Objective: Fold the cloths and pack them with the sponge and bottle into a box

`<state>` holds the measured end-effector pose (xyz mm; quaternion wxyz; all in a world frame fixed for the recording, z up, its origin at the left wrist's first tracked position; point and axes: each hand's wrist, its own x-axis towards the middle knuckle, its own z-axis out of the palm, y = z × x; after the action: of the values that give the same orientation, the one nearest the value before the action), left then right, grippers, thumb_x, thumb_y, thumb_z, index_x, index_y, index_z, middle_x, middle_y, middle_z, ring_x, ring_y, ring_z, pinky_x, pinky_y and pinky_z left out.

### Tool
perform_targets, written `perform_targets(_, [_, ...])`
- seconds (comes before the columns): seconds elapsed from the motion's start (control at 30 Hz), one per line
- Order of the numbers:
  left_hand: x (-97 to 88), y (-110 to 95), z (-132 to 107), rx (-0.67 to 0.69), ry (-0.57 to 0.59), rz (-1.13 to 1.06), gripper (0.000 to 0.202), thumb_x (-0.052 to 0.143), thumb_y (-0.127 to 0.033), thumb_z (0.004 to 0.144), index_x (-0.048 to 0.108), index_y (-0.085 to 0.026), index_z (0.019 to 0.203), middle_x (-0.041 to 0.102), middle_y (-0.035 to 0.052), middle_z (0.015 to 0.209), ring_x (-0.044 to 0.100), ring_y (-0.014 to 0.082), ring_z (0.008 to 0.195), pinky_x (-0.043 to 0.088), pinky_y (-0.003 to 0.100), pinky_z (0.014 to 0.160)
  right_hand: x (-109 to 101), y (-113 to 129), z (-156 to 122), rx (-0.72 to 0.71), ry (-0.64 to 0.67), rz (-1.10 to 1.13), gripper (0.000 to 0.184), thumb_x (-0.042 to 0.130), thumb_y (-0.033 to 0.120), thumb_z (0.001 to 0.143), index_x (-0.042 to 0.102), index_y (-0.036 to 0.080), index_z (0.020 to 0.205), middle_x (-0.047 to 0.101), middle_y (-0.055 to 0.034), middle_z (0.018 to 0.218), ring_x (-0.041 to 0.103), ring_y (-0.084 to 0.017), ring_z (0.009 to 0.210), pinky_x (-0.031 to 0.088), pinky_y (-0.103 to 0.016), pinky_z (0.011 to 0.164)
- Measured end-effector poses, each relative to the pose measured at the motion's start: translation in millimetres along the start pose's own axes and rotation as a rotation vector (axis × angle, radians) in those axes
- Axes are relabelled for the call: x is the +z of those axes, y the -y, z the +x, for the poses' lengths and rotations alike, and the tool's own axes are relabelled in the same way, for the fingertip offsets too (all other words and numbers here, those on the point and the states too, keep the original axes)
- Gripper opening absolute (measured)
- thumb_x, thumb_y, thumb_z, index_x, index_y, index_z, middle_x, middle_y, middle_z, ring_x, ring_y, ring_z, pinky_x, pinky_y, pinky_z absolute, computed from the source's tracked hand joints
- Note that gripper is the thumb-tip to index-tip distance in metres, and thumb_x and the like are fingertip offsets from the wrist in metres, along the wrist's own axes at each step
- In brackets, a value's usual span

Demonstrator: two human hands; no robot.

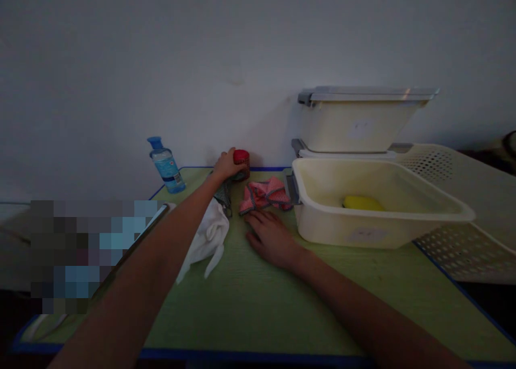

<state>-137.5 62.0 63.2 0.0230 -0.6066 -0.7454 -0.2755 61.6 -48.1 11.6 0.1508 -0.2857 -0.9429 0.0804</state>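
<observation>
My left hand (pixel 226 165) is wrapped around a small red jar (pixel 242 155) at the far edge of the green table (pixel 250 315), close to the wall (pixel 201 63). The jar's round top is plain bright red; its side looks darker, with a pattern too dim to read. My right hand (pixel 271 239) lies loose, fingertips at the hem of a rumpled pink cloth (pixel 266 193) trimmed in dark check.

"What's your count?"
"One left hand (pixel 226 166), one right hand (pixel 271 238), one red canister (pixel 242 157), one blue bottle (pixel 166 166), one pink cloth (pixel 266 192), one white cloth (pixel 210 230)."
"What else?"
"One lidded tub (pixel 342 127) and one open tub (pixel 334 224), so two (whether another stands behind, I can't tell), plus one yellow item (pixel 363 202)."
</observation>
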Motion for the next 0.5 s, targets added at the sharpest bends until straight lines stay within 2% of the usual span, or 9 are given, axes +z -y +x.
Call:
perform_targets(0.1, [-23.0,-6.4,-24.5,-0.036,-0.018,0.101,0.071,0.051,-0.036,0.081,0.020,-0.007,0.138,0.043,0.0248,0.128,0.043,0.0347,0.120,0.037,0.042,0.094,-1.0,0.8,0.3,0.004,0.013,-0.009,0.036,0.042,0.024,0.087,0.050,0.011,0.119,0.053,-0.0113,0.123,0.046,-0.024,0.113,0.034,-0.039,0.099])
perform_targets(0.13, [-30.4,-8.7,-35.6,-0.033,0.003,0.153,0.071,0.051,-0.036,0.081,0.020,-0.008,0.138,0.041,0.0249,0.130,0.042,0.0366,0.121,0.037,0.044,0.094,-1.4,1.2,0.5,0.002,0.017,-0.012,0.035,0.042,0.023,0.087,0.050,0.011,0.118,0.053,-0.0118,0.122,0.046,-0.024,0.113,0.033,-0.039,0.099])
perform_targets(0.17, [-37.2,-10.0,-47.7,0.017,0.126,0.315,0.066,0.045,-0.039,0.084,0.021,-0.010,0.138,0.041,0.0246,0.130,0.044,0.0369,0.119,0.038,0.045,0.092,-1.8,1.5,0.8,0.000,0.019,-0.013,0.035,0.042,0.023,0.087,0.051,0.011,0.118,0.053,-0.0122,0.122,0.046,-0.023,0.113,0.033,-0.039,0.099])
perform_targets(0.23, [-46.2,-8.9,-72.9,0.050,0.286,0.381,0.052,0.052,-0.041,0.079,0.046,-0.013,0.123,0.056,0.0208,0.116,0.054,0.0371,0.107,0.042,0.045,0.086,-2.1,2.1,1.5,-0.001,0.021,-0.011,0.035,0.041,0.022,0.087,0.050,0.011,0.119,0.053,-0.0128,0.122,0.046,-0.023,0.114,0.033,-0.039,0.099])
perform_targets(0.27, [-47.7,-6.8,-84.6,0.057,0.350,0.403,0.048,0.056,-0.042,0.076,0.054,-0.013,0.115,0.060,0.0205,0.109,0.057,0.0375,0.102,0.043,0.045,0.084,-2.1,2.4,1.7,-0.002,0.021,-0.010,0.036,0.042,0.022,0.087,0.049,0.011,0.120,0.052,-0.0129,0.123,0.046,-0.022,0.114,0.033,-0.039,0.099])
perform_targets(0.33, [-43.4,-1.3,-103.6,0.087,0.458,0.418,0.044,0.057,-0.045,0.075,0.060,-0.013,0.105,0.063,0.0194,0.103,0.061,0.0354,0.096,0.045,0.043,0.082,-1.6,2.8,1.9,0.000,0.022,-0.012,0.037,0.042,0.023,0.087,0.048,0.011,0.121,0.052,-0.0127,0.123,0.046,-0.023,0.113,0.033,-0.039,0.099])
perform_targets(0.4, [-31.1,3.4,-114.4,0.136,0.514,0.396,0.047,0.055,-0.050,0.076,0.059,-0.016,0.109,0.061,0.0181,0.111,0.062,0.0328,0.094,0.045,0.041,0.082,-1.3,3.0,1.6,-0.001,0.027,-0.019,0.037,0.041,0.023,0.087,0.048,0.011,0.121,0.051,-0.0127,0.124,0.046,-0.023,0.113,0.033,-0.039,0.099])
perform_targets(0.5, [-7.0,6.7,-114.9,0.209,0.436,0.342,0.051,0.039,-0.048,0.086,0.044,-0.021,0.129,0.035,0.0187,0.140,0.044,0.0388,0.119,0.035,0.050,0.094,-1.4,1.1,3.0,0.001,0.035,-0.038,0.036,0.042,0.024,0.087,0.049,0.010,0.120,0.050,-0.0143,0.124,0.046,-0.024,0.114,0.032,-0.038,0.099])
